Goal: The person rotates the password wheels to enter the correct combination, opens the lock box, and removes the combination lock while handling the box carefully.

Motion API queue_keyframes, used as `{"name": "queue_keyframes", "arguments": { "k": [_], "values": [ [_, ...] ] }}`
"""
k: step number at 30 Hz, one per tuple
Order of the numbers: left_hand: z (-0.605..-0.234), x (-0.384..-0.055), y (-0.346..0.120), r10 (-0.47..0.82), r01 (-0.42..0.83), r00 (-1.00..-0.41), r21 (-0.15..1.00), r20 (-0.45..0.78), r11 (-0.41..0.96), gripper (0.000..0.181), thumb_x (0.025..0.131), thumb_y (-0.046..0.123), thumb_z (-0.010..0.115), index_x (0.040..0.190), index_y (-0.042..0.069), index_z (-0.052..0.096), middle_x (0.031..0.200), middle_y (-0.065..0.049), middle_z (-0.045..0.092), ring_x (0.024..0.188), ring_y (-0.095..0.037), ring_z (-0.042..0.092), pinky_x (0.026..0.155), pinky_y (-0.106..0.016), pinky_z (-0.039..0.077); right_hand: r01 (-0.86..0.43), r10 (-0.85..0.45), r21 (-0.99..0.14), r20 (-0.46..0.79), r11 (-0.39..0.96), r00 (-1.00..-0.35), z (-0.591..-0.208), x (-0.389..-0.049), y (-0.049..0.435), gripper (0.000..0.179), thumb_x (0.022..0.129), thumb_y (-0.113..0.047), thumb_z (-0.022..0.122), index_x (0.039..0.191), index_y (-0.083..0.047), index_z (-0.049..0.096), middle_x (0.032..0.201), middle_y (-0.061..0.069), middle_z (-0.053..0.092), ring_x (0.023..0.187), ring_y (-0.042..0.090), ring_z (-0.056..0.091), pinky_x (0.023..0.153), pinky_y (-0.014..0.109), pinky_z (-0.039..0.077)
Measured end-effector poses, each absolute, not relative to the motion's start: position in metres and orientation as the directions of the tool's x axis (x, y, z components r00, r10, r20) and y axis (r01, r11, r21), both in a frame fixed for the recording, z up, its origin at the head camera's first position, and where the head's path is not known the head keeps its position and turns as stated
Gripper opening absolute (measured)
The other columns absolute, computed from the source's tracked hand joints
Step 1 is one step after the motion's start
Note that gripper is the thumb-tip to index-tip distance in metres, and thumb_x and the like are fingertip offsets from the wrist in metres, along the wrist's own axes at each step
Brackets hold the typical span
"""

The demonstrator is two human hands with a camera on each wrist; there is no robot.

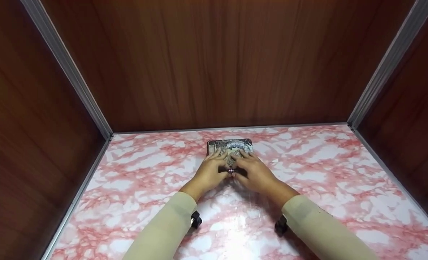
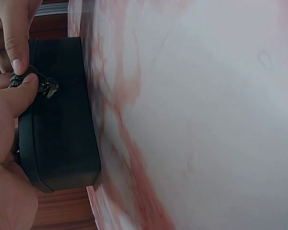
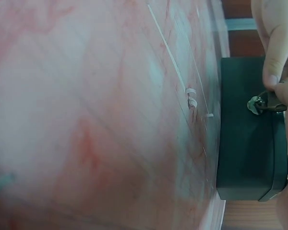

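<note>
Near far edge of table (image 1: 138, 187): dark green box (image 2: 62, 124), front padlock (image 3: 274, 101) pinched by left hand (image 1: 210, 172), right hand (image 1: 257, 172)

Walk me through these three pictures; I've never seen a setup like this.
There's no robot here, just a person's left hand and right hand, with pale sleeves. The wide picture comes from a camera on the head, looking forward and down. The other two come from cameras on the wrists, one each, so the scene looks turned sideways. The small black devices by the cuffs are probably those cameras.

On the red-and-white table sits a dark box with a patterned top. A small lock hangs at the metal clasp on its front. Both hands pinch that lock, thumbs close together; whether it is unlocked, I can't tell.
</note>
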State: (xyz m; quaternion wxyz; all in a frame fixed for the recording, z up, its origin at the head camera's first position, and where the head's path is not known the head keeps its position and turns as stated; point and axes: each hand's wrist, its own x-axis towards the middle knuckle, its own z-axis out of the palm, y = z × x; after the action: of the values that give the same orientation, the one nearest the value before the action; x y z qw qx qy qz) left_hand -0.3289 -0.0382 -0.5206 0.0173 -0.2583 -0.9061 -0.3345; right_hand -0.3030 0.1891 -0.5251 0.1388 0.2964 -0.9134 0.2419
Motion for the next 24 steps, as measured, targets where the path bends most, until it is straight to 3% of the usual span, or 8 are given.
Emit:
{"name": "queue_keyframes", "arguments": {
  "k": [7, 24],
  "values": [
    [-0.5193, -0.3269, -0.0408, 0.47, 0.501, -0.855, 0.586, 0.22, 0.637, 0.008, 0.098, 0.018, 0.085, 0.104, 0.014, 0.084, 0.175, -0.006, 0.052, 0.173, -0.037, 0.035, 0.146, -0.059, 0.021, -0.632, -0.484, -0.367, 0.422, 0.682, -0.767, -0.5252, -0.3029, 0.1877, 0.016, 0.101, -0.021, 0.084, 0.115, -0.015, 0.078, 0.166, 0.013, 0.064, 0.16, 0.053, 0.051, 0.136, 0.078, 0.03],
    [-0.517, -0.3267, -0.038, 0.452, 0.455, -0.875, 0.616, 0.175, 0.643, 0.005, 0.099, 0.017, 0.085, 0.103, 0.018, 0.083, 0.178, -0.001, 0.048, 0.175, -0.035, 0.031, 0.147, -0.06, 0.016, -0.603, -0.47, -0.366, 0.391, 0.709, -0.791, -0.5241, -0.3033, 0.1893, 0.016, 0.102, -0.025, 0.082, 0.116, -0.016, 0.08, 0.169, 0.009, 0.06, 0.163, 0.05, 0.048, 0.137, 0.078, 0.026]
  ]
}}
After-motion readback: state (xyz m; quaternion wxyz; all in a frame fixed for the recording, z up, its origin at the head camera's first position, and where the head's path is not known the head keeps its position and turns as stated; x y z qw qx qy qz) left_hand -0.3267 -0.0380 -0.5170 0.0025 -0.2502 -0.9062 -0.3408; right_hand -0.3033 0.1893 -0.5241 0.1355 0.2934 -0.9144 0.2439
